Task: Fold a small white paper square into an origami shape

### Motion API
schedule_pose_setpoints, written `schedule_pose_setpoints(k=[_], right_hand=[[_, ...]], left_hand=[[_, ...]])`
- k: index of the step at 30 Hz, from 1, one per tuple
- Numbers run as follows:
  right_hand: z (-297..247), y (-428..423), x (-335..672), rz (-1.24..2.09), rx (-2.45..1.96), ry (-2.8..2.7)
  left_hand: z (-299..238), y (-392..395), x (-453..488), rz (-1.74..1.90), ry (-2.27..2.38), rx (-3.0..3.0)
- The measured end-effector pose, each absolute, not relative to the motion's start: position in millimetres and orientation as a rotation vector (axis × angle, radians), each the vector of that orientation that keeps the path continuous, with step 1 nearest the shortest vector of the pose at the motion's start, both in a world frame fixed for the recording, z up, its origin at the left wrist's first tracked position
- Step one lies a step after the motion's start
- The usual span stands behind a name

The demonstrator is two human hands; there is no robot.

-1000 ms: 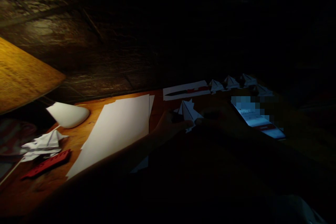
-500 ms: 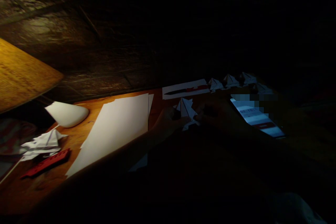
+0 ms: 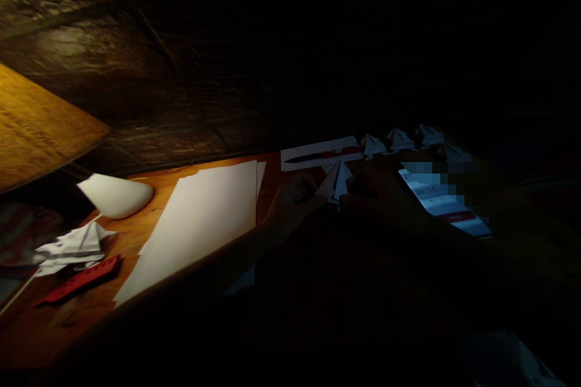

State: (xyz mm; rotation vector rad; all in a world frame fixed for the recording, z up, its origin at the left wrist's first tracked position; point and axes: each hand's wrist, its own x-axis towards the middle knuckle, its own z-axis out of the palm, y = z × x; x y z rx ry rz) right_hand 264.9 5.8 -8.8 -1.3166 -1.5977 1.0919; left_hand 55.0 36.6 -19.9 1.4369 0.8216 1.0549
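As it seems light and crushable, the small folded white paper figure (image 3: 338, 179), pinched over the wooden tabletop (image 3: 136, 233) by fingers of the left hand (image 3: 290, 201) (those of the right hand (image 3: 376, 193) cannot be told in the dark), is best held at its folds.

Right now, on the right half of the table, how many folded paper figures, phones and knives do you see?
Folded paper figures: 5, one in the left hand, four in the far row
Phone: 1
Knife: 1
Total: 7
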Motion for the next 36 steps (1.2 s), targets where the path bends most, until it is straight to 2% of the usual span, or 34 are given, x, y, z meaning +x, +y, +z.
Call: schedule_pose_setpoints(k=[5,9,29,36], right_hand=[[-14.2,5.0,263.6,0.845,-1.239,-1.595],[-7.3,0.8,264.5,0.692,-1.249,-1.793],[-3.0,1.4,272.6,0.572,-1.303,-2.018],[-3.3,3.4,275.9,0.677,-1.258,-2.038]], left_hand=[[-20.3,34.4,55.6,1.073,0.789,1.469],[-17.6,31.2,55.6,1.07,0.754,1.552],[-15.7,28.8,54.8,1.01,0.827,1.657],[-20.3,29.1,56.6,0.983,0.725,1.618]])
